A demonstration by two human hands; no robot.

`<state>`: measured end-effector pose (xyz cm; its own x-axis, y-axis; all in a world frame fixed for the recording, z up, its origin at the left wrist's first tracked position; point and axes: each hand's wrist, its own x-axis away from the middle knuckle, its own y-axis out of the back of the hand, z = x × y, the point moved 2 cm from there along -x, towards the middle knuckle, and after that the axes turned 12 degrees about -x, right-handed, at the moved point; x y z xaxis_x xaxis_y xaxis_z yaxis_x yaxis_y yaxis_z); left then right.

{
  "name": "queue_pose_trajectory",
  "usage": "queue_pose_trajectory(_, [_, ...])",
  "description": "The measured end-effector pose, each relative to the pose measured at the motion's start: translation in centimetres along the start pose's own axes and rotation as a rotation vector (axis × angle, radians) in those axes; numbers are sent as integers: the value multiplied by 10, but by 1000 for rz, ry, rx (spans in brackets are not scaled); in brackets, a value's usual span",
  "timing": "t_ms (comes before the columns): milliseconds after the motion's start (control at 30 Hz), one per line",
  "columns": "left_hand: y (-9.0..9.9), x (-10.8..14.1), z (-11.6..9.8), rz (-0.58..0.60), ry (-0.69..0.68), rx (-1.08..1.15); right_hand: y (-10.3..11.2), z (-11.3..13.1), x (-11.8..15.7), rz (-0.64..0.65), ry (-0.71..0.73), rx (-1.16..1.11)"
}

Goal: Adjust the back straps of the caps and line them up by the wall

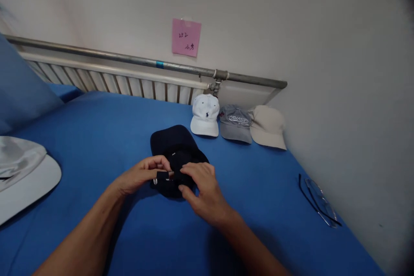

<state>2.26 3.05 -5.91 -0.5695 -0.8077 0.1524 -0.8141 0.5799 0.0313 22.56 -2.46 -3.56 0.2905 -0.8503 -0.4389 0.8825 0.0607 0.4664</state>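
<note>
A black cap (174, 139) lies on the blue cloth surface in front of me, its brim pointing away and its opening facing up toward me. My left hand (137, 175) is closed, pinching the cap's back strap (162, 175), which has a small metal buckle (155, 181) at its end. My right hand (207, 192) grips the cap's near right side, with thumb and fingers bent around the dark fabric. Part of the strap and the cap's inside are hidden by my fingers.
A white cap (206, 114), a grey cap (235, 124) and a beige cap (268, 126) stand in a row by the wall. Eyeglasses (320, 202) lie at right. Another white cap (29, 181) is at left. Behind runs a radiator (123, 84) under a metal pipe (113, 57).
</note>
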Motion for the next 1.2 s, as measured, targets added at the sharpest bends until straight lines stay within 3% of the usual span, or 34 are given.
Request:
queue_pose_trajectory(100, [2,2,-2,17,-45,26,-2,-5,0,-34,-22,39])
queue_pose_trajectory(300, [3,2,-2,64,-10,-4,0,-17,0,1,-116,-74])
queue_pose_trajectory(467, [3,-1,-1,38,-44,-53,-1,-17,-1,8,-15,-111])
queue_pose_trajectory(733, [-3,0,-6,-43,31,-62,-2,-10,0,25,104,-82])
queue_pose_trajectory(900, [-4,1,-10,-68,32,-21,-3,-10,1,62,88,-29])
queue_pose_trajectory(1200, [-9,-1,-9,-55,65,-25,-2,-1,3,45,37,-142])
